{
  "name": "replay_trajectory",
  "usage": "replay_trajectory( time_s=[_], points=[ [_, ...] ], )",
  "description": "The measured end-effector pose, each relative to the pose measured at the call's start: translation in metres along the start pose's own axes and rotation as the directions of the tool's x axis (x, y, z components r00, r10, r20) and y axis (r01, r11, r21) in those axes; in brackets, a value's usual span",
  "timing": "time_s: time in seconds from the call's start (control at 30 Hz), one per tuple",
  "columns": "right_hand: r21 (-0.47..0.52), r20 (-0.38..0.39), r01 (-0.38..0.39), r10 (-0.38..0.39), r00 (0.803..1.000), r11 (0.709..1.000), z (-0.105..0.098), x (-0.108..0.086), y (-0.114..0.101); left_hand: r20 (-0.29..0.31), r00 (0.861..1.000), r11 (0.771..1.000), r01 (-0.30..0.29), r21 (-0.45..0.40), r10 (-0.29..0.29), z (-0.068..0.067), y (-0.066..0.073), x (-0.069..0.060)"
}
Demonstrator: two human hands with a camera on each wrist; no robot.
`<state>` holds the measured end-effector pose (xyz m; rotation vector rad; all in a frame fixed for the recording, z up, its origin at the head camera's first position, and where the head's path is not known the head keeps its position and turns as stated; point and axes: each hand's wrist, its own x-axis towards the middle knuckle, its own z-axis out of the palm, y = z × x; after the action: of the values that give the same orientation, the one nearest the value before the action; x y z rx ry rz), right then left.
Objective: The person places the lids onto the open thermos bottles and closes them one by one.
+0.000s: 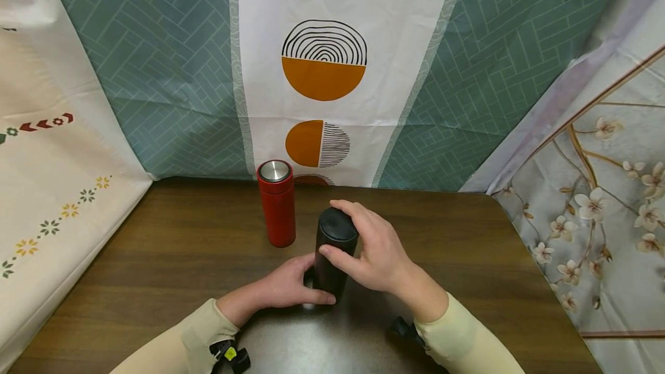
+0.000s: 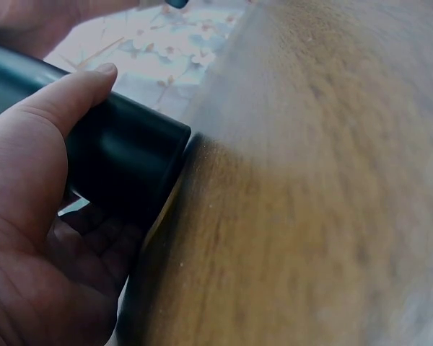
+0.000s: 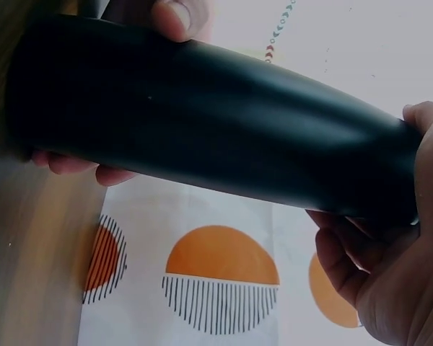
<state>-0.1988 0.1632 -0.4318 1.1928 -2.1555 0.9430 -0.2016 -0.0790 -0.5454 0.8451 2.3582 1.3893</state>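
Note:
A black cylindrical bottle (image 1: pixel 331 267) stands on the table in front of me, nearly upright, with its dark top facing up. My left hand (image 1: pixel 291 288) grips it low down, thumb on the near side and fingers wrapped behind. My right hand (image 1: pixel 378 250) holds its upper end, the thumb in front and the fingers at the far side of the top. In the left wrist view the base of the bottle (image 2: pixel 133 155) is right at the tabletop. The right wrist view shows the smooth body of the bottle (image 3: pixel 224 122) between both hands.
A red bottle (image 1: pixel 280 215) with a silver-topped lid stands behind and left of the black one. The brown wooden table (image 1: pixel 171 258) ends at a patterned green and white cloth (image 1: pixel 187 103) at the back. Printed cloths hang at both sides.

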Motion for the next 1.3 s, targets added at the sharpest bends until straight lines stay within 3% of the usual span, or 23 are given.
replay_trajectory(
  time_s=[0.33, 1.3],
  points=[
    [0.033, -0.002, 0.033, -0.033, 0.999, 0.999, 0.0039, -0.0010, -0.0015, -0.010, 1.000, 1.000, -0.009, 0.002, 0.010, 0.0007, -0.0014, -0.0015],
    [0.058, 0.014, 0.007, -0.008, 1.000, 0.998, 0.0065, -0.0026, -0.0021, -0.006, 1.000, 1.000, -0.016, 0.011, 0.016, 0.0001, -0.0019, -0.0009]
  ],
)
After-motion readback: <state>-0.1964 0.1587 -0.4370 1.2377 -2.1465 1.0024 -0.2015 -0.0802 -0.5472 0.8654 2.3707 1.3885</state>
